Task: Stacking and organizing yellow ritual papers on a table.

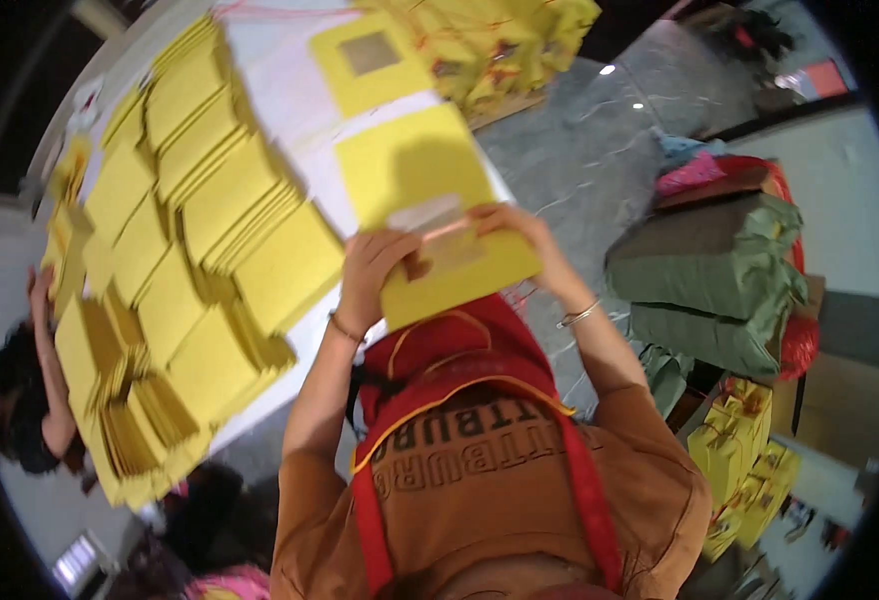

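At the table's edge, right in front of me, a yellow paper panel (pixel 465 282) with a see-through window tilts toward my body. My left hand (pixel 378 262) holds its left side, fingers curled at the window. The upper right side is gripped by my right hand (pixel 522 228), fingertips at the window's other end. Just beyond, a flat yellow sheet (pixel 410 155) lies on the table, with a shadow over it; whether it joins the held panel, I cannot tell. Farther off lies another yellow windowed piece (pixel 355 85).
Stacks of yellow paper pieces (pixel 195 200) cover the left of the white table (pixel 270 60). Yellow bags with red cords (pixel 500 50) lie at the far end. Green wrapped bundles (pixel 710 265) stand on the right. Another person's arm (pixel 50 370) reaches in at far left.
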A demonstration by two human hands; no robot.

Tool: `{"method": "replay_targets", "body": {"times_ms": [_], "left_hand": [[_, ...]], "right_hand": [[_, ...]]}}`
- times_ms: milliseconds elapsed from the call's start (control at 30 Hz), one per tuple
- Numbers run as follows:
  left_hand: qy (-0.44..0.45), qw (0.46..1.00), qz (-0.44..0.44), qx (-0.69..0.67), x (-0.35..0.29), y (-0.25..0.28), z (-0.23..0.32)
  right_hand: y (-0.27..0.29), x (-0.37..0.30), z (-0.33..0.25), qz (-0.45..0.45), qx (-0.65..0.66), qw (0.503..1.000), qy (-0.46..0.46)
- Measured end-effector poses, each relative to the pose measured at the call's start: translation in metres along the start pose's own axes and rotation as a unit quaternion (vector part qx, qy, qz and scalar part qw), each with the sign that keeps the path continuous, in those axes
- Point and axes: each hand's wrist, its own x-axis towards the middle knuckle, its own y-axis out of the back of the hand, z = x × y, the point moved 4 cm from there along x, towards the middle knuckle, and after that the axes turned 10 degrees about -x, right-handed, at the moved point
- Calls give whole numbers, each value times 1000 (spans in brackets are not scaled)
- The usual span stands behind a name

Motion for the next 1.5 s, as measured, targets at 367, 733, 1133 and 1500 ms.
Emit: {"method": "replay_targets", "body": {"times_ms": [367, 733, 1133, 1500], "left_hand": [[-28, 997, -7, 73, 2, 7, 21], [1, 999, -31, 42, -11, -2, 41], [18, 999, -39, 32, -11, 1, 39], [160, 987, 3, -12, -23, -1, 29]], "right_hand": [[-2, 5, 2, -8, 28, 999, -28], [-1, -21, 2, -37, 50, 996, -57], [7, -23, -3, -31, 40, 995, -89], [13, -14, -6, -46, -126, 991, -5]]}}
